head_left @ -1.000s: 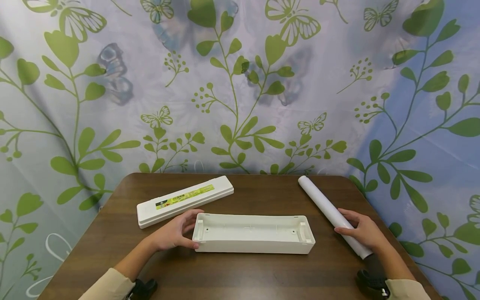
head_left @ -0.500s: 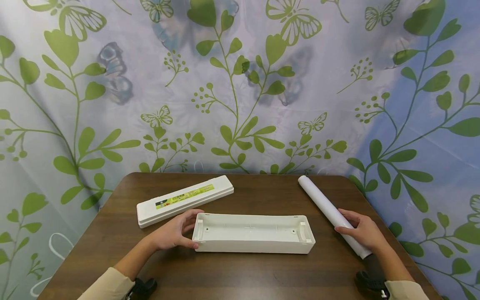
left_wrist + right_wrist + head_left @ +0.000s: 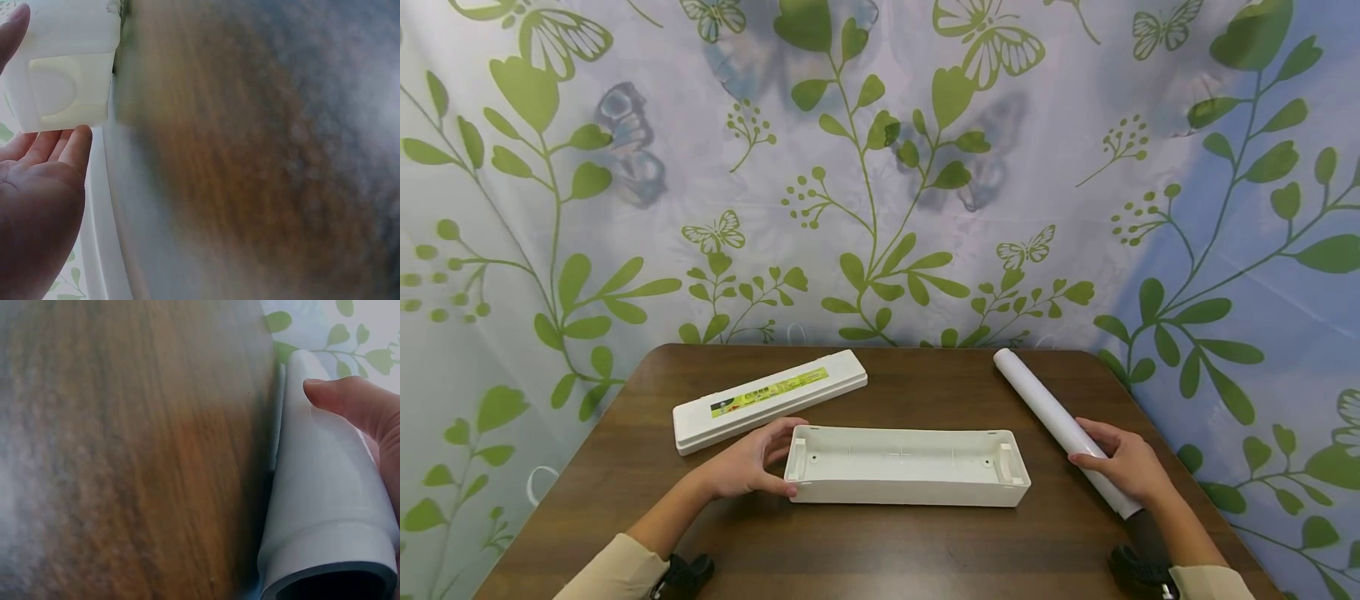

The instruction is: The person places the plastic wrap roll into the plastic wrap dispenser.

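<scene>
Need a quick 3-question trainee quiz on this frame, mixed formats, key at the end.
1. True or false: the right hand grips the white roll.
2. What does the left hand hold? A) the labelled lid B) the end of the open white tray C) nothing
3. Fill in: the lid lies ____ the tray, toward the curtain, on the wooden table.

Key: 1 true; 2 B; 3 behind.
</scene>
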`<state>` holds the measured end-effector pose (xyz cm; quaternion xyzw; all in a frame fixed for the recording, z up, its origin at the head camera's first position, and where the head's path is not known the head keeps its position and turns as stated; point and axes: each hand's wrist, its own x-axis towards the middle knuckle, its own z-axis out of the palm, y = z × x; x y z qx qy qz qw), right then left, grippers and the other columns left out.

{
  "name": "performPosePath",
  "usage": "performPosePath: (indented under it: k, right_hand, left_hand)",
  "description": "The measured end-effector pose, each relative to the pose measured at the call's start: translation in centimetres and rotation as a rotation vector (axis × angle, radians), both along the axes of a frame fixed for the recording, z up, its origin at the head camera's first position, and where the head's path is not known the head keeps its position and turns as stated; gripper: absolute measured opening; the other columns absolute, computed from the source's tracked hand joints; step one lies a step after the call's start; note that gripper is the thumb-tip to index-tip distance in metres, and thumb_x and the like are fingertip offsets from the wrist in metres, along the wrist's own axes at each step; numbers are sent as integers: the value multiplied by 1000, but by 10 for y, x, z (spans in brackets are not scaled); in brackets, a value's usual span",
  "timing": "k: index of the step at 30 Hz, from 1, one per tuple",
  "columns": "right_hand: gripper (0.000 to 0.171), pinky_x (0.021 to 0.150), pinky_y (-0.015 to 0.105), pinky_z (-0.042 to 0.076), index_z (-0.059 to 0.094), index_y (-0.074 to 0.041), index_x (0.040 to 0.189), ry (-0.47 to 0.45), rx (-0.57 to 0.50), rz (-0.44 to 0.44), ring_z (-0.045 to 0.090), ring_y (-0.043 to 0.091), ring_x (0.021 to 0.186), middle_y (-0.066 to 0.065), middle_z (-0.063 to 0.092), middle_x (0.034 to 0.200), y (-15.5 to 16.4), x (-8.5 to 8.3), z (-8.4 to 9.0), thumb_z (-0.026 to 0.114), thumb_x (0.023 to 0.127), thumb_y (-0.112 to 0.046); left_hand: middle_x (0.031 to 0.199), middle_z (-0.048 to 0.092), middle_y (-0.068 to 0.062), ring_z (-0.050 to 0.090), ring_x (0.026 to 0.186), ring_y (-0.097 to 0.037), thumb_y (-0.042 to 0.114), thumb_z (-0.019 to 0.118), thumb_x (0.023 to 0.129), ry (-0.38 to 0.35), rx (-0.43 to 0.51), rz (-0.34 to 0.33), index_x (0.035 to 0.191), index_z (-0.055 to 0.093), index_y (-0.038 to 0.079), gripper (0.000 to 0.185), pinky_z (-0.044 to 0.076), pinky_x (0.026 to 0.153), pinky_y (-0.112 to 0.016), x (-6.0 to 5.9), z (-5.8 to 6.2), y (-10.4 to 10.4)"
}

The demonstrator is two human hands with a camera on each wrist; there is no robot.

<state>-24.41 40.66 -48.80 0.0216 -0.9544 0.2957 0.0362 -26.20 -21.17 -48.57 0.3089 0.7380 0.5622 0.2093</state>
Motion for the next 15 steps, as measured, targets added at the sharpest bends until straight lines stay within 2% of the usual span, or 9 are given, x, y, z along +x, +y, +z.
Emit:
performPosePath:
  k: [9, 11, 15]
  right_hand:
    - [79, 73, 23, 54, 56, -8, 146, 26, 0, -4, 67, 21, 109, 24, 66, 134, -3, -3, -2, 84, 83, -47]
    - [79, 73, 22, 54, 57, -9, 146, 34, -6, -4, 67, 15, 108, 23, 66, 134, -4, -3, -2, 84, 83, -46]
    - [77, 73, 21, 53, 57, -10, 146, 52, -23, 1, 60, -6, 101, 22, 66, 135, -6, -2, -1, 85, 83, -45]
  left_hand:
    - [155, 37, -23, 34, 149, -46, 9, 86, 82, 14, -18, 1, 153, 29, 2, 92, 41, 109, -15, -2, -2, -1]
    - [155, 37, -23, 33, 150, -46, 10, 86, 82, 17, -21, 1, 153, 29, 2, 92, 41, 109, -15, -2, -3, -1]
    - [155, 36, -23, 33, 150, -46, 10, 86, 83, 22, -29, 1, 153, 28, 1, 92, 41, 109, -15, -2, -4, -1]
